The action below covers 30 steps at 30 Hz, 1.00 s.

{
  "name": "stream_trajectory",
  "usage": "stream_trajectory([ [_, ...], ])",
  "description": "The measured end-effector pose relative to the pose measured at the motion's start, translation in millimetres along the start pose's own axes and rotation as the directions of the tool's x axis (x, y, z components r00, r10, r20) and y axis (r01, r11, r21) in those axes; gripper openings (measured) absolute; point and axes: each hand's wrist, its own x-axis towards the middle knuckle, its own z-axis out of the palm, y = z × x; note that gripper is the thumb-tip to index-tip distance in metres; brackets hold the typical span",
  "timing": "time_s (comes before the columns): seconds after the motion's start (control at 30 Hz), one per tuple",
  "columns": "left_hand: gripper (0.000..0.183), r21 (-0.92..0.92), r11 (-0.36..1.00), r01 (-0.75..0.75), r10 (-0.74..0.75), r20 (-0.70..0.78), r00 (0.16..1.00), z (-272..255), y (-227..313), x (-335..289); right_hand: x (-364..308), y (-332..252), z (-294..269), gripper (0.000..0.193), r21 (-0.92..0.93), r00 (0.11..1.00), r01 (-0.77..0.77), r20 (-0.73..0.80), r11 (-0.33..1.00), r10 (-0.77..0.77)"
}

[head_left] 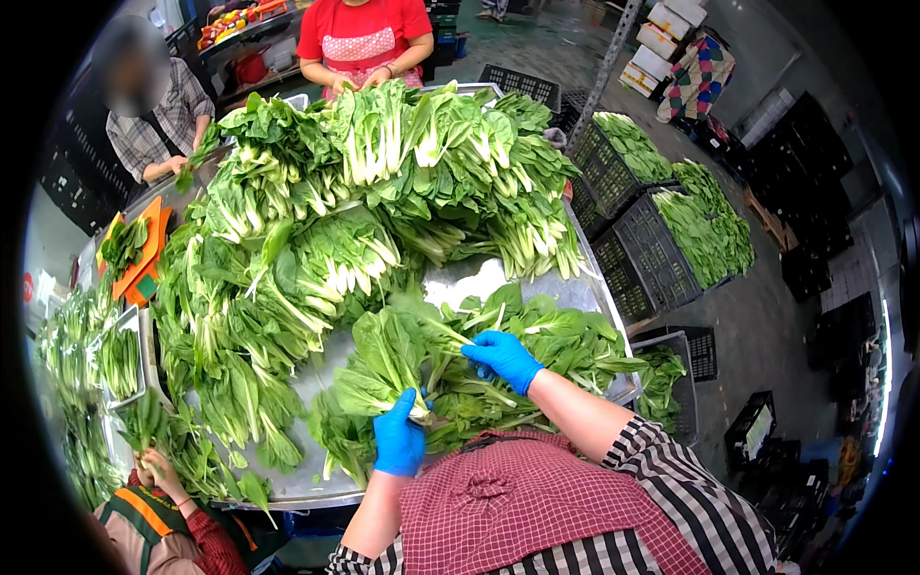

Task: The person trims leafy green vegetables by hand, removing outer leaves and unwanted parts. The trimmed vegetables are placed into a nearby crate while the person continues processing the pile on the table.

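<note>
Both my hands wear blue gloves. My left hand is closed around the stem end of a bunch of leafy greens, whose broad leaves point away from me. To its right, my right hand pinches the pale stem of a single leafy green, its leaf reaching toward the bunch and partly blurred. Loose leafy greens lie under and beside my hands on the metal table. Farther back, bundled greens are heaped high, many with their white stems facing me.
Black crates filled with greens stand right of the table, and a grey crate sits by its near right corner. A person in a red shirt stands opposite. Two others work at the left, near an orange tray.
</note>
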Motion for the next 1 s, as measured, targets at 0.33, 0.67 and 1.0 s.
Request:
stream_trajectory([
  [0.33,0.02,-0.15,0.988,-0.033,0.023,-0.069,0.997,-7.7,7.2,0.0,-6.8,31.5,12.2,0.025,0.371,0.997,-0.081,0.041,0.925,0.071],
  [0.67,0.024,-0.201,0.98,-0.007,-0.003,-0.048,0.999,-2.9,0.9,-3.8,-30.3,25.1,19.0,0.024,0.314,0.994,0.059,0.064,0.947,-0.083],
  [1.0,0.031,0.01,1.0,0.02,-0.021,0.022,1.0,16.3,-21.1,-1.4,-48.3,17.6,43.4,0.026,0.04,0.974,0.215,0.062,0.976,-0.217],
])
